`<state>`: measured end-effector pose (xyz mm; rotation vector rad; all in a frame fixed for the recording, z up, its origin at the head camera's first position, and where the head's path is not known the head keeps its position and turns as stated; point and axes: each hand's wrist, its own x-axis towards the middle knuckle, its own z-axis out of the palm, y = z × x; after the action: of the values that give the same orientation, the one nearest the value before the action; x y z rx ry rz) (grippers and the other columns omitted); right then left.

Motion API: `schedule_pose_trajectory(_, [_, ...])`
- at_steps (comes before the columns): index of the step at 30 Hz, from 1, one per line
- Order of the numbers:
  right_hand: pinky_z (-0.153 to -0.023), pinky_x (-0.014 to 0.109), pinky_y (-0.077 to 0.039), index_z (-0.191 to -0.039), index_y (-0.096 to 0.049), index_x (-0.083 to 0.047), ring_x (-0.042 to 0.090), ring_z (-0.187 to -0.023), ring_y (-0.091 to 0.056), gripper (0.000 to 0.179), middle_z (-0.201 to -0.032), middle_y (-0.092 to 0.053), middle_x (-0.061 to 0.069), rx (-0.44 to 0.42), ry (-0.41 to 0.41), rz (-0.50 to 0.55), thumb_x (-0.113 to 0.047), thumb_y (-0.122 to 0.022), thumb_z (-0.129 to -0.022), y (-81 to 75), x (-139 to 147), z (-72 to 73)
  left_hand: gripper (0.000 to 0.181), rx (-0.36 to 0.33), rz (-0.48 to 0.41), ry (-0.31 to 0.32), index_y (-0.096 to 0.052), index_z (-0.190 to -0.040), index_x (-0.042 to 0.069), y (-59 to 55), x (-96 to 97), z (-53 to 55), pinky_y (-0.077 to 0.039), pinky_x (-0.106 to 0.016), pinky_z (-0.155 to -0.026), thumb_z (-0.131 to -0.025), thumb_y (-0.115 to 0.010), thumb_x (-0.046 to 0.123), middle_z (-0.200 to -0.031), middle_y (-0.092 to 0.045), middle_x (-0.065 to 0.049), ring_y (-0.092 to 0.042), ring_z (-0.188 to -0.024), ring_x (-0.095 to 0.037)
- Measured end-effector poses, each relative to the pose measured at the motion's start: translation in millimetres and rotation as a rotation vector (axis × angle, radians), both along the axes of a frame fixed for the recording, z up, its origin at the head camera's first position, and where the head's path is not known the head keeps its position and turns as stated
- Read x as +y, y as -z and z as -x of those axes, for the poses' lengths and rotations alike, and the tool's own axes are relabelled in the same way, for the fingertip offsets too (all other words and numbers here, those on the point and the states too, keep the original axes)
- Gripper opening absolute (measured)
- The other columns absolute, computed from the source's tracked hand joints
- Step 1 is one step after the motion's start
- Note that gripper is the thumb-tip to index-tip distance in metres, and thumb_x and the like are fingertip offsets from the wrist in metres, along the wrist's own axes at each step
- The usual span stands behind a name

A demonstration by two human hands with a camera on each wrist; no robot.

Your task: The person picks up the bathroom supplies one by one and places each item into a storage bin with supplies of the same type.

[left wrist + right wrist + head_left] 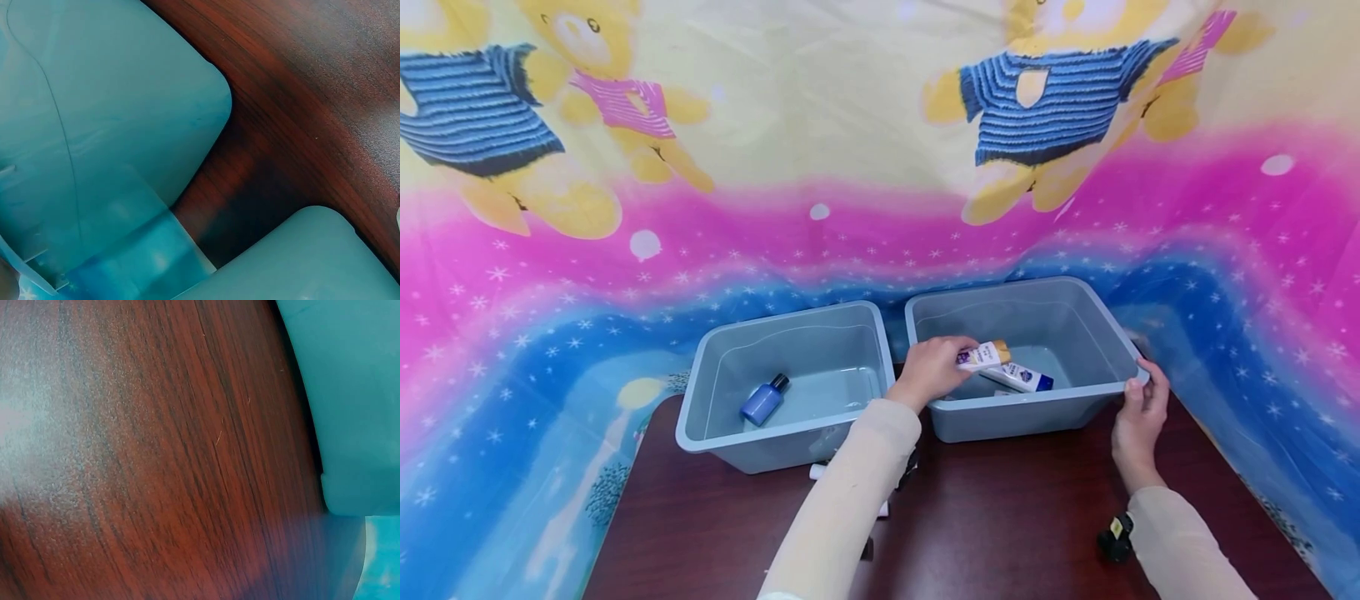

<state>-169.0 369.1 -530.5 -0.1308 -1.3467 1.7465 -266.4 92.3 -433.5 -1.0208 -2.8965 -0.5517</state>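
In the head view, my left hand (934, 367) reaches over the near left corner of the right grey bin (1022, 421). It holds a white tube with a yellow cap (981, 357) between thumb and fingers. Just beneath that tube, a white tube with a dark blue cap (1021, 377) lies in the bin. My right hand (1138, 425) grips the same bin's rim at its near right corner, thumb on the front side. The left grey bin (790, 446) contains a blue bottle with a black cap (763, 402), tipped on its side.
Both bins stand on a dark reddish wooden table (1015, 517), a narrow gap between them. Partly hidden beneath my left forearm are a small white item (817, 472) and a dark one (868, 550). A bear-printed cloth (820, 250) hangs close behind the bins.
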Motion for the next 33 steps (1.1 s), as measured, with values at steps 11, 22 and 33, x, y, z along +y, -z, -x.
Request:
schedule_pose_trajectory(11, [-0.083,0.019,-0.035,-0.128,-0.05,-0.005,0.02,-0.102,-0.044,0.035,-0.124,-0.049,0.011,-0.086,0.018,-0.041,-0.013,-0.05,-0.094,-7.6,-3.9,-5.6,0.045,0.014,0.009,0.006,-0.057,-0.126,0.029,2.6,0.7,-0.3,-0.046,-0.031,-0.085,-0.083,-0.069,0.036,-0.12,-0.06,0.008,-0.054,-0.097,-0.01])
schedule_pose_trajectory(22, [-0.079,0.021,-0.034,-0.128,-0.05,-0.004,0.02,-0.098,-0.044,0.036,-0.119,-0.05,0.015,-0.081,0.016,-0.04,-0.014,-0.051,-0.093,-16.1,-9.5,-9.4,0.041,0.064,0.016,0.018,-0.059,-0.124,0.028,3.0,1.1,0.1,-0.046,-0.031,-0.084,-0.084,-0.069,0.031,-0.122,-0.059,0.009,-0.054,-0.103,-0.01])
schedule_pose_trajectory(33, [-0.078,0.023,-0.033,-0.129,-0.049,-0.004,0.016,-0.094,-0.045,0.037,-0.121,-0.048,0.016,-0.11,0.029,-0.058,-0.017,-0.051,-0.094,-17.4,-11.3,-11.7,0.037,0.082,-0.013,0.009,-0.059,-0.124,0.029,1.1,-0.8,-1.6,-0.049,-0.029,-0.082,-0.087,-0.064,0.03,-0.127,-0.056,0.009,-0.052,-0.113,-0.011])
